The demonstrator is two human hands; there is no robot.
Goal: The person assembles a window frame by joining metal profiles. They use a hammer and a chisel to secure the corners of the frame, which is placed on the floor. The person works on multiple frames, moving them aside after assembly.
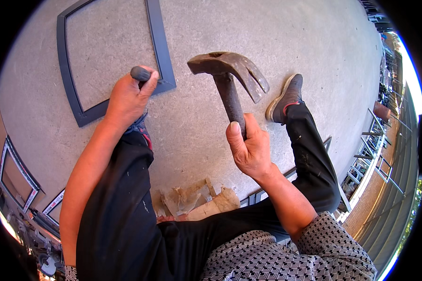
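Note:
My left hand (128,99) is closed around a tool with a dark, round-ended handle (139,73); its lower end is hidden behind the fingers, so its exact kind cannot be told. That hand is at the near right corner of a dark grey rectangular frame (159,37) lying flat on the concrete floor. Wrapped round the dark handle of a worn claw hammer (225,63), my right hand (252,149) holds it raised, head up, to the right of the frame. The claw points right and the striking face left, apart from the tool.
My shoes flank the work: the right shoe (290,96) is on the floor beyond the hammer. Torn brown cardboard (213,206) lies between my legs. More frames (21,175) lie at the left, and metal racks (373,150) line the right side.

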